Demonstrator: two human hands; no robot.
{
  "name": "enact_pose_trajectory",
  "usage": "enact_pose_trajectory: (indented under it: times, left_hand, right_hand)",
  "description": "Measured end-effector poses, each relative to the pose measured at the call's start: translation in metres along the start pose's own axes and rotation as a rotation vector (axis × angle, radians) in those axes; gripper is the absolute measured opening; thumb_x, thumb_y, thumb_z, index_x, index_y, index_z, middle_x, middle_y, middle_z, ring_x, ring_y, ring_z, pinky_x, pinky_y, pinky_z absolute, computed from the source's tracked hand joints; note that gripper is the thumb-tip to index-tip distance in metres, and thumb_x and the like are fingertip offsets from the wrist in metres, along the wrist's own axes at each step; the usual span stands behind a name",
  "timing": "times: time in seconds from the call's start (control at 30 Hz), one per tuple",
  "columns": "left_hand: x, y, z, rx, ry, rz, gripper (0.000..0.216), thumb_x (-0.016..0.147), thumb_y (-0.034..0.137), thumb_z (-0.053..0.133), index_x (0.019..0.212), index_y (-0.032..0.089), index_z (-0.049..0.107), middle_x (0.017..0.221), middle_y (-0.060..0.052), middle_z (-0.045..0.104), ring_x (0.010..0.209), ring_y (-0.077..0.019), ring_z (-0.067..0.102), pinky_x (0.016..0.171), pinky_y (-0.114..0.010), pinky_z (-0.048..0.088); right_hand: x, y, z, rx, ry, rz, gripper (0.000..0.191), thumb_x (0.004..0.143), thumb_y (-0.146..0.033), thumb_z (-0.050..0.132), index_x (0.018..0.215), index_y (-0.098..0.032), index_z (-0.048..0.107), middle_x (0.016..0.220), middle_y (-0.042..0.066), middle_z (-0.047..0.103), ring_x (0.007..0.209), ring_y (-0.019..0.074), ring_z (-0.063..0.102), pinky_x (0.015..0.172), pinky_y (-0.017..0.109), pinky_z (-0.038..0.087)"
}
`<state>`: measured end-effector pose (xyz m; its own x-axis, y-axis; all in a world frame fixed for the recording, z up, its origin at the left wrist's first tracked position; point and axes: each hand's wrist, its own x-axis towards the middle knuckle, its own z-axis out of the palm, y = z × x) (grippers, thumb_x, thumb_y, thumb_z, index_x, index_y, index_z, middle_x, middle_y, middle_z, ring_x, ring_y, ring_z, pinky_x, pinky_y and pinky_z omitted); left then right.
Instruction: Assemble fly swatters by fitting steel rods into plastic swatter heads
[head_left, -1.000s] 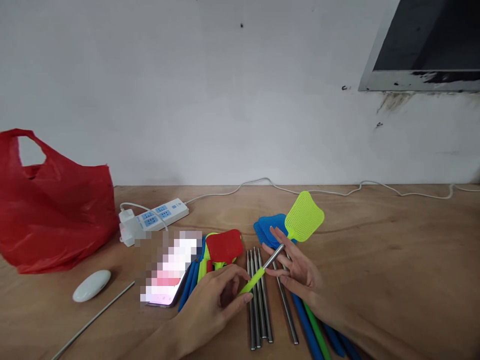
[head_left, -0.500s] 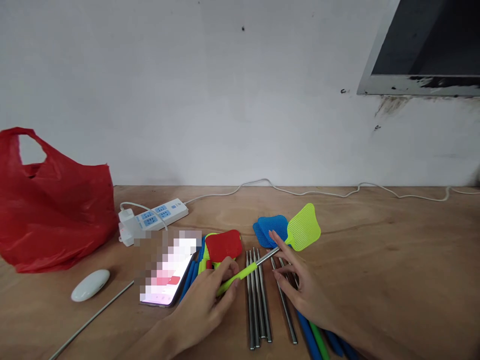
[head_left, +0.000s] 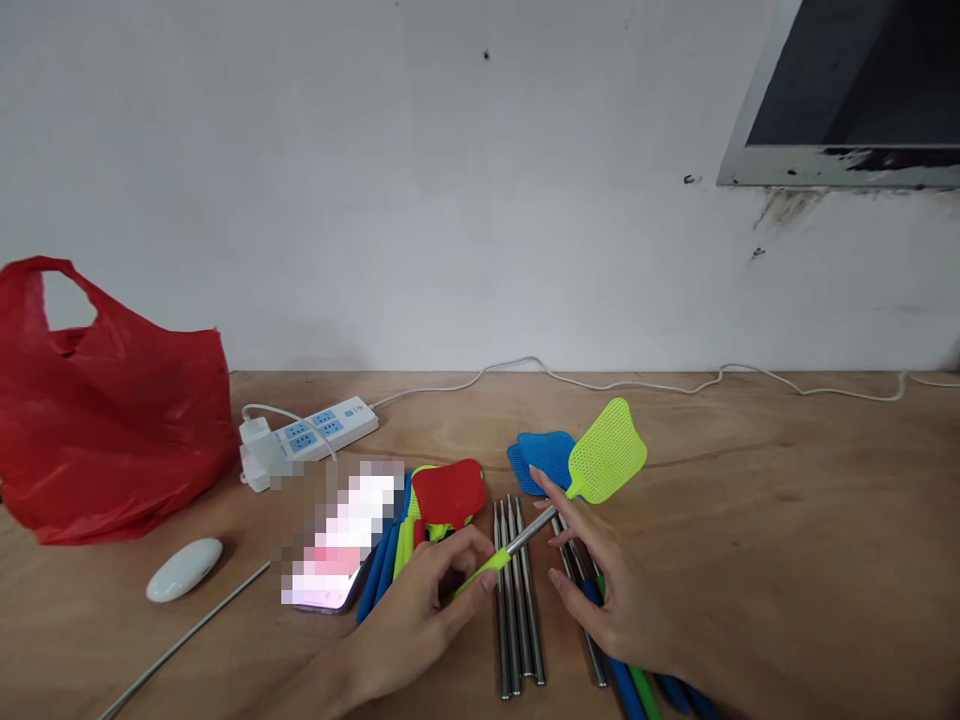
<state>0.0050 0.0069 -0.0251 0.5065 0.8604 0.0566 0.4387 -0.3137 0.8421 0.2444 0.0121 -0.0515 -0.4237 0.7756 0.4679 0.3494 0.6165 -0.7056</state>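
Observation:
My left hand is closed around the green handle of a yellow-green fly swatter with a telescoping metal shaft. The swatter head is raised above the table to the right. My right hand has its fingers spread, with the fingertips touching the metal shaft near the head. Under both hands lie several bare metal rods. A red swatter head lies beside the left hand, and blue swatter heads lie behind the right hand. Blue and green handles stick out below my right wrist.
A red plastic bag stands at the far left. A white power strip, a white mouse and a phone lie left of the swatters. One long thin rod lies at the front left. A white cable runs along the wall.
The swatter shaft has shortened between my hands. My left hand moved a little right along the handle, and the swatter head shifted slightly.

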Motion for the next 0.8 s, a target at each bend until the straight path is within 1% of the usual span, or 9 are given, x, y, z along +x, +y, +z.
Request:
enact_pose_trajectory:
  times: [0.13,0.23,0.33,0.4,0.47,0.53,0.63,0.73,0.8]
  left_hand:
    - [0.0006,-0.0036,0.0019,-0.207,-0.02,-0.022,0.03,0.099,0.051,0.047,0.1,0.022,0.056,0.08,0.002,0.053,0.071,-0.014,0.049,0.064,-0.025,0.04]
    - [0.0001,-0.0057,0.0003,-0.237,-0.004,-0.03,0.027,0.1,0.049,0.047,0.105,0.024,0.056,0.084,0.002,0.054,0.072,-0.0138,0.051,0.065,-0.025,0.041]
    - [0.0005,-0.0037,-0.0021,-0.181,0.014,0.009,0.027,0.1,0.048,0.046,0.111,0.025,0.056,0.087,0.002,0.057,0.077,-0.0154,0.054,0.072,-0.027,0.044]
    - [0.0013,-0.0002,-0.003,-0.121,0.016,0.037,0.028,0.101,0.048,0.044,0.111,0.025,0.057,0.089,0.0,0.061,0.082,-0.0172,0.056,0.076,-0.028,0.045]
    - [0.0021,0.0029,-0.0031,-0.043,0.027,0.055,0.027,0.101,0.047,0.043,0.108,0.024,0.058,0.092,-0.001,0.064,0.085,-0.0186,0.058,0.077,-0.029,0.046]
    - [0.0023,0.0042,-0.0029,0.045,0.046,0.066,0.026,0.102,0.043,0.042,0.103,0.024,0.058,0.091,0.0,0.066,0.084,-0.0187,0.06,0.077,-0.029,0.045]
    - [0.0019,0.0023,-0.0033,0.16,0.086,0.091,0.022,0.103,0.038,0.04,0.1,0.024,0.058,0.091,0.001,0.068,0.081,-0.0183,0.061,0.075,-0.028,0.043]
    - [0.002,0.0001,-0.0053,0.227,0.12,0.12,0.019,0.103,0.035,0.041,0.101,0.025,0.057,0.093,0.001,0.069,0.082,-0.019,0.062,0.073,-0.028,0.043]
    - [0.0032,0.0008,-0.0077,0.241,0.13,0.114,0.02,0.103,0.035,0.04,0.1,0.024,0.057,0.09,0.001,0.068,0.08,-0.019,0.063,0.071,-0.028,0.042]
  right_hand:
    - [-0.0017,-0.0002,0.0012,0.063,-0.017,-0.007,0.09,0.083,-0.006,0.05,0.157,-0.037,0.011,0.164,0.001,0.024,0.137,0.0297,0.043,0.094,0.044,0.054]
    - [-0.0018,-0.0018,-0.0003,0.055,-0.044,-0.019,0.09,0.082,-0.006,0.051,0.157,-0.037,0.012,0.164,0.001,0.022,0.138,0.0305,0.041,0.098,0.045,0.052]
    - [-0.0012,-0.0036,-0.0023,0.049,-0.057,-0.043,0.09,0.082,-0.006,0.051,0.157,-0.037,0.012,0.165,0.001,0.019,0.141,0.0312,0.036,0.101,0.047,0.049]
    - [-0.0011,-0.0045,-0.003,0.052,-0.063,-0.054,0.09,0.083,-0.006,0.051,0.157,-0.037,0.01,0.165,0.001,0.019,0.141,0.0309,0.037,0.101,0.047,0.049]
    - [-0.0016,-0.0055,-0.003,0.058,-0.078,-0.056,0.09,0.083,-0.007,0.051,0.158,-0.036,0.009,0.165,0.002,0.019,0.14,0.0306,0.038,0.1,0.046,0.049]
    - [-0.0025,-0.0063,-0.0022,0.068,-0.091,-0.054,0.09,0.083,-0.007,0.051,0.158,-0.036,0.009,0.165,0.002,0.021,0.139,0.0304,0.039,0.1,0.046,0.049]
    - [-0.0042,-0.0065,-0.0002,0.126,-0.08,-0.02,0.087,0.085,-0.009,0.051,0.157,-0.038,0.013,0.164,0.003,0.023,0.126,0.0275,0.052,0.098,0.045,0.05]
    - [-0.0054,-0.004,0.0017,0.177,-0.056,0.011,0.082,0.086,-0.011,0.051,0.156,-0.039,0.018,0.162,0.004,0.03,0.11,0.0238,0.06,0.094,0.043,0.052]
    - [-0.0053,-0.0017,0.0023,0.162,-0.034,0.02,0.079,0.087,-0.012,0.052,0.155,-0.037,0.021,0.155,0.007,0.042,0.107,0.0231,0.061,0.094,0.043,0.052]
